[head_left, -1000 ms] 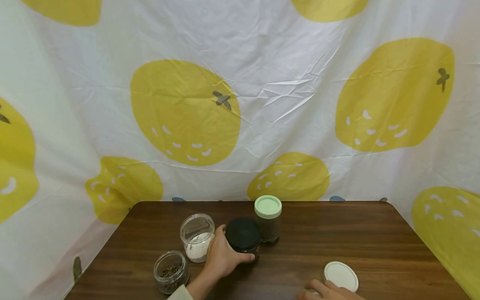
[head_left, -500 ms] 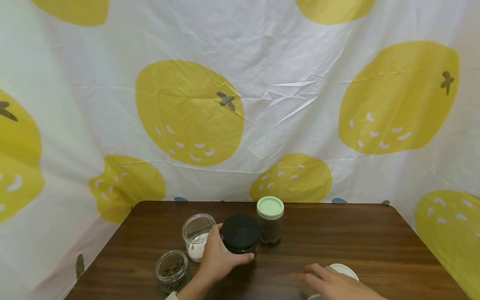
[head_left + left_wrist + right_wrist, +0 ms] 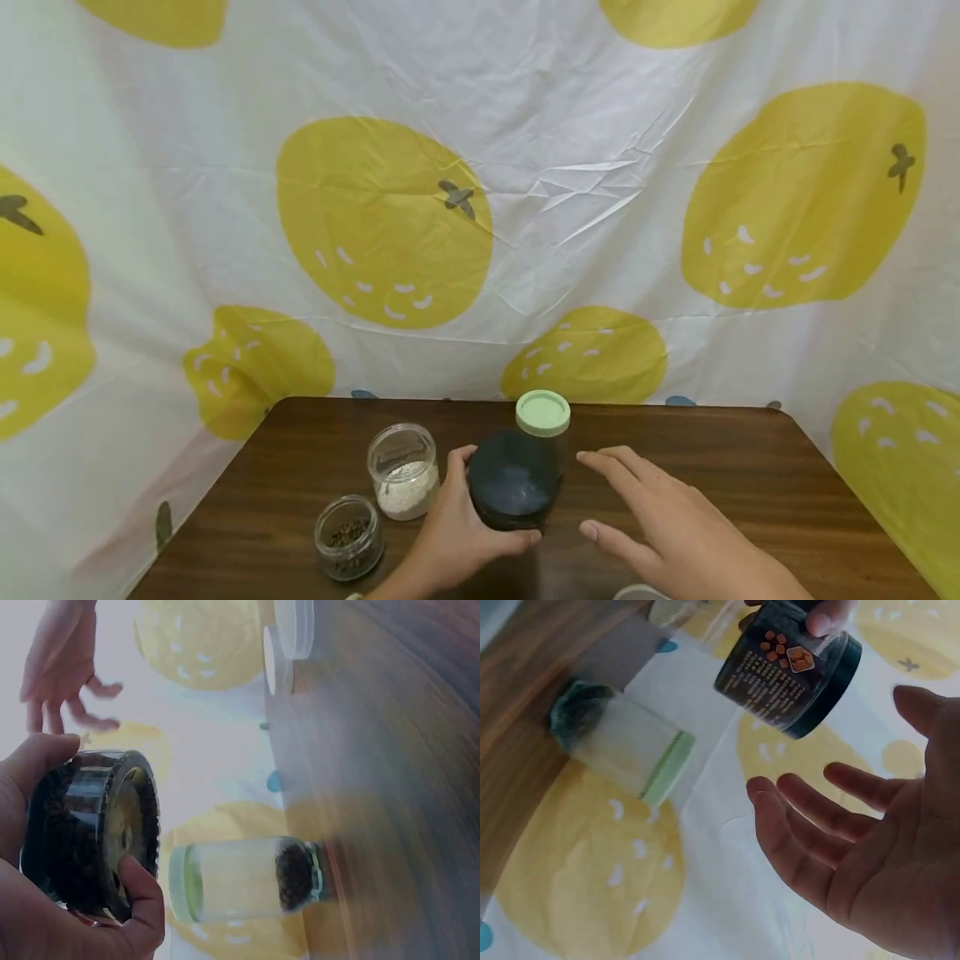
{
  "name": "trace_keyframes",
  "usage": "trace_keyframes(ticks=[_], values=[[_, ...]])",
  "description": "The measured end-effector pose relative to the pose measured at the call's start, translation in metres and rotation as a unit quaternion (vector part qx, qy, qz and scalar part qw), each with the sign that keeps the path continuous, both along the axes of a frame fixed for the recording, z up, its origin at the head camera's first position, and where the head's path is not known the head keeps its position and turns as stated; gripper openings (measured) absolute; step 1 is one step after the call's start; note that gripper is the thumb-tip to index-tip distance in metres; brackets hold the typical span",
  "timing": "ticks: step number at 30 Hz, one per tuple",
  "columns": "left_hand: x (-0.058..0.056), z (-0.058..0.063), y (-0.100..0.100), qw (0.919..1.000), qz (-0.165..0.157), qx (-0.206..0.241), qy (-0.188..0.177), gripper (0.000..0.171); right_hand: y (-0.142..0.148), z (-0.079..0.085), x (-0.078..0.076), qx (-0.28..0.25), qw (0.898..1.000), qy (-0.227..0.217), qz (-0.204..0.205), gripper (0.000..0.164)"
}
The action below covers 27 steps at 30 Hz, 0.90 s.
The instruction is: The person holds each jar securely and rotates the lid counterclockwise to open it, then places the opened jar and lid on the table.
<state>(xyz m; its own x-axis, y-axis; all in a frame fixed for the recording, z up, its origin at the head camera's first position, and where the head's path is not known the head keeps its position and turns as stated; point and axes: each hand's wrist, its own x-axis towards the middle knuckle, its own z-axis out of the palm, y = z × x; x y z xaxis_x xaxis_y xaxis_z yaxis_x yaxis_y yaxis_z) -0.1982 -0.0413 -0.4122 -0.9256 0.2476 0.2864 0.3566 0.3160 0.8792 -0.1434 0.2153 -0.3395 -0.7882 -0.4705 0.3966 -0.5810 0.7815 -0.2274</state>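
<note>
My left hand (image 3: 461, 529) grips a dark jar with a black lid (image 3: 513, 479), raised off the table, thumb on the near side. In the left wrist view, dark contents show through the clear wall of the jar (image 3: 82, 817), and a finger lies across its base. The right wrist view shows a printed label on the jar (image 3: 780, 671). My right hand (image 3: 675, 525) hovers to the right of the jar, fingers extended and apart, touching nothing. Behind the held jar, partly hidden by it, stands a tall clear jar with a pale green lid (image 3: 543, 412).
Left of my left hand, an uncovered clear jar of white grains (image 3: 405, 487) and a smaller uncovered jar of dark bits (image 3: 348, 542) stand on the wooden table (image 3: 750, 467). White round lids (image 3: 296, 630) lie towards the right. A lemon-print cloth (image 3: 585, 208) hangs behind.
My left hand has lifted the black-lidded jar and brought it rightward and closer. My right hand has left the white lid at the front and moved up beside the jar, fingers spreading.
</note>
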Motion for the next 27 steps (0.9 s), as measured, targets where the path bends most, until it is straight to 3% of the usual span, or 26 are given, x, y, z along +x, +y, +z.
trace_keyframes(ticks=[6,13,16,20,27], values=[[0.01,0.003,0.008,0.9986,-0.039,0.002,0.036,0.102,-0.018,0.016,-0.004,-0.007,0.999,0.033,0.006,0.065],[0.018,0.007,0.017,0.998,-0.061,-0.001,0.017,0.093,-0.035,0.03,-0.008,0.043,0.999,-0.025,0.015,0.079],[0.022,0.01,0.019,0.9982,-0.058,-0.011,0.008,0.093,-0.041,0.031,-0.009,0.076,0.997,-0.028,0.014,0.086],[0.025,0.012,0.02,0.9978,-0.059,-0.027,0.014,0.094,-0.048,0.027,-0.008,0.104,0.995,0.002,0.014,0.09],[0.027,0.009,0.024,0.9966,-0.079,-0.017,0.014,0.091,-0.055,0.023,-0.011,0.136,0.99,0.025,-0.002,0.085]])
